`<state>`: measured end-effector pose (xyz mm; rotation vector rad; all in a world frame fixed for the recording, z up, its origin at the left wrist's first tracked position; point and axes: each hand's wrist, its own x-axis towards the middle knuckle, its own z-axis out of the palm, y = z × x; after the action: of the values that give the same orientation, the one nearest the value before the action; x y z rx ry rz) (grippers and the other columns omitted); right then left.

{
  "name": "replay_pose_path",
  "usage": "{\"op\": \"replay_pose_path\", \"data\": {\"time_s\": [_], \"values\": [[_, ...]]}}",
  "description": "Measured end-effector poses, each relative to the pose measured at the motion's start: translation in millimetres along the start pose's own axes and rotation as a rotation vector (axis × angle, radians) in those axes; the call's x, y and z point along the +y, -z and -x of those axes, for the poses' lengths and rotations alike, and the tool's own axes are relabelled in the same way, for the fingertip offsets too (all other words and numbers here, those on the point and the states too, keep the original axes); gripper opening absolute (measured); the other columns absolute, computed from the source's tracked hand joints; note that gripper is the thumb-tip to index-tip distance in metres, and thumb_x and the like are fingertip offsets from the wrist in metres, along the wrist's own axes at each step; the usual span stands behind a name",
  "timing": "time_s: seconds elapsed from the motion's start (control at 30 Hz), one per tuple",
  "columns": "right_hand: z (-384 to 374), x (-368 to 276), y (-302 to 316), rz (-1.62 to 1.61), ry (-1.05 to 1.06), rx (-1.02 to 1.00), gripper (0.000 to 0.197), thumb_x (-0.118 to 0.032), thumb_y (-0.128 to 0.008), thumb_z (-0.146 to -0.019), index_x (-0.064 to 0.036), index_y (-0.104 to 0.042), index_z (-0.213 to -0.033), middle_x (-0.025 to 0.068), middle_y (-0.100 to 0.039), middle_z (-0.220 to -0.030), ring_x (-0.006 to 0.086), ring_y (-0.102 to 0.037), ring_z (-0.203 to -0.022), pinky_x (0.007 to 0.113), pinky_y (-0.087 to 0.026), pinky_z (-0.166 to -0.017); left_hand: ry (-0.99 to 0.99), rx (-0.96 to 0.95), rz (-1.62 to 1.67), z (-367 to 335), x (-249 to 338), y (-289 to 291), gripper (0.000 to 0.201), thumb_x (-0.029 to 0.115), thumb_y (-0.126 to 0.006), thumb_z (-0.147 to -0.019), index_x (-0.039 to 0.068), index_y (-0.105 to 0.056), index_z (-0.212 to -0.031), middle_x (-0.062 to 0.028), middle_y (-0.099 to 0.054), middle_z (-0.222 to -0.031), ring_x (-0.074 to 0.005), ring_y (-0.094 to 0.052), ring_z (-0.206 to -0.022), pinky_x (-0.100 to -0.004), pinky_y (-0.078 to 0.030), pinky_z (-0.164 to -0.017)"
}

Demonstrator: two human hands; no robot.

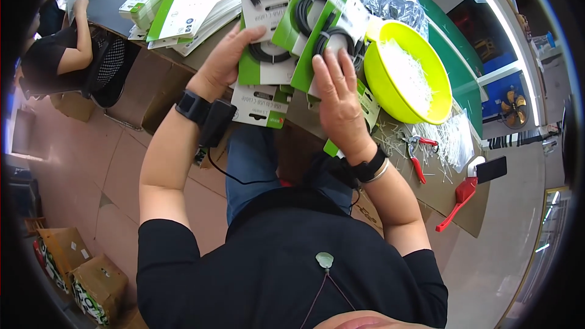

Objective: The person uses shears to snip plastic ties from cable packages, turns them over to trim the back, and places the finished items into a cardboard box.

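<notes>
Several carded cables (268, 72), black coils on green and white backing cards, lie overlapped in front of me. My left hand (228, 58) is closed on the left-hand pack, its thumb across the card's face and its other fingers mostly hidden. On the right, my right hand (339, 94) holds the lower end of a slanted cable card (312, 64). Its fingers lie straight over the coil, and its thumb is out of sight, apparently beneath the card. Another cable card (262, 105) sticks out below these, at the table's near edge.
A yellow-green bowl (448, 88) of thin white strips stands right of my hand. Beside it lie loose white strips (454, 143), red-handled pliers (417, 161) and a red-handled tool (466, 192). Stacked cards (201, 12) are at the far left, near a seated person (58, 55).
</notes>
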<state>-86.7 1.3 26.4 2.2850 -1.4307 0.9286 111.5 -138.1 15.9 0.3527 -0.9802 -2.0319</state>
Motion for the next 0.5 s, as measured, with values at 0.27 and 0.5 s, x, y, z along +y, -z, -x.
{"op": "replay_pose_path", "data": {"time_s": [0.27,0.5], "values": [[-62,-26,18,0.002,0.338,0.256,0.051,-0.011,-0.061,-0.079,-0.0193,-0.053,-0.129,0.0077,-0.051,-0.129,0.0345,-0.045,-0.119,0.049,-0.043,-0.092,-0.182,-0.027,0.059,70,60,4,0.036,0.021,-0.056,-0.093,0.002,-0.052,-0.122,-0.01,-0.061,-0.117,-0.02,-0.063,-0.099,-0.0337,-0.051,-0.09],[-79,-145,-15,-0.307,0.605,0.256,0.04,-0.021,-0.057,-0.082,-0.0267,-0.055,-0.121,0.0018,-0.052,-0.124,0.0283,-0.043,-0.119,0.056,-0.044,-0.083,-0.645,0.551,-0.169,246,56,-8,0.043,0.032,-0.044,-0.096,0.002,-0.05,-0.127,-0.0125,-0.057,-0.124,-0.0225,-0.057,-0.11,-0.036,-0.046,-0.098]]}}
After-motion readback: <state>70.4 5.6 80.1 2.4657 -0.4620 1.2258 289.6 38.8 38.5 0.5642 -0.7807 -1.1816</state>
